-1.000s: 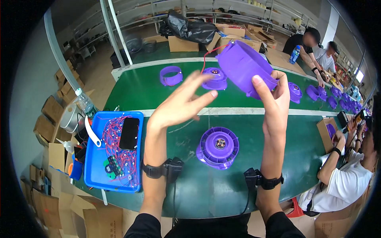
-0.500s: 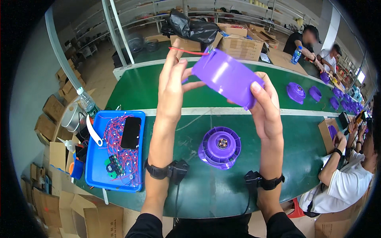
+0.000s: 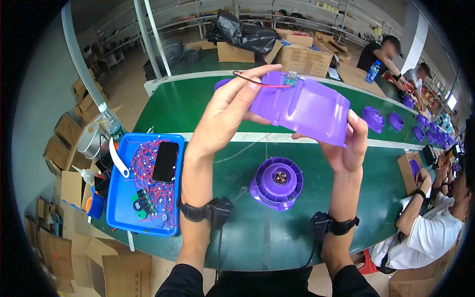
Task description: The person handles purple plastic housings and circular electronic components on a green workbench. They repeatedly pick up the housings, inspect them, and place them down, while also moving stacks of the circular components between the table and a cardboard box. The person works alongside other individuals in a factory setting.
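Note:
Both my hands hold a curved purple plastic housing up above the table. At its top edge sits a small green circuit board, and a red and black wire loops from it over the fingers of my left hand. Those fingers are closed on the housing's left end; some are hidden behind it. My right hand grips the lower right end, thumb at the corner. Below, between my forearms, a round purple ribbed base with a metal-contact hub stands on the green table.
At left, a blue tray holds red wires, a black phone, small circuit boards and a white-handled tool. A bottle stands behind it. Co-workers sit at right, near more purple parts. Cardboard boxes lie beyond.
The housing has turned so that its circuit board and ribbed side show. My left hand has shifted right and closed on it; my right hand has moved slightly right and down.

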A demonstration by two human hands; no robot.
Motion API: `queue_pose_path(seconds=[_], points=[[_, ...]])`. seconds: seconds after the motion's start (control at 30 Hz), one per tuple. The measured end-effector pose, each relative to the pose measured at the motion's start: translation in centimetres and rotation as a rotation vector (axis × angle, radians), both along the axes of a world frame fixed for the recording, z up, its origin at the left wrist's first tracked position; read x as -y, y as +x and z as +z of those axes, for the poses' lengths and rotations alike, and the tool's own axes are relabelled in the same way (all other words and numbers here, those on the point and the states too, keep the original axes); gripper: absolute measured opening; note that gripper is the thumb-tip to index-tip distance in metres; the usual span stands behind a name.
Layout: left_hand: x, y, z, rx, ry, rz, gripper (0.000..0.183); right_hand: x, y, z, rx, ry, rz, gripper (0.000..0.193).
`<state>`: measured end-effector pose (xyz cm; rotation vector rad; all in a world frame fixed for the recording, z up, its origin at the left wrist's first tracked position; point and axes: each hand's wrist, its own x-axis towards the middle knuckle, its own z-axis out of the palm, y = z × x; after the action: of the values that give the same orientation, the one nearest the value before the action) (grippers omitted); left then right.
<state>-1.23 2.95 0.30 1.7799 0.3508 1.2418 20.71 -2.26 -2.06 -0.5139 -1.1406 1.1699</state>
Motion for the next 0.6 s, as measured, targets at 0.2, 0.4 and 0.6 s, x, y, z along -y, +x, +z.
queue_pose_path(seconds=[0.2, 0.4, 0.6], points=[[0.0, -3.5, 0.2, -0.2, -0.033, 0.108, 0.035, -0.3, 0.9, 0.6, 0.389, 0.169, -0.288, 0.046], [0.3, -4.1, 0.3, -0.484, 0.136, 0.695, 0.024, -0.8, 0.6, 0.5, 0.818, 0.059, -0.685, 0.049], [1.0, -2.0, -0.2, -0.677, 0.055, 0.18, 0.057, -0.9, -0.4, 0.1, 0.967, 0.156, -0.683, 0.051]])
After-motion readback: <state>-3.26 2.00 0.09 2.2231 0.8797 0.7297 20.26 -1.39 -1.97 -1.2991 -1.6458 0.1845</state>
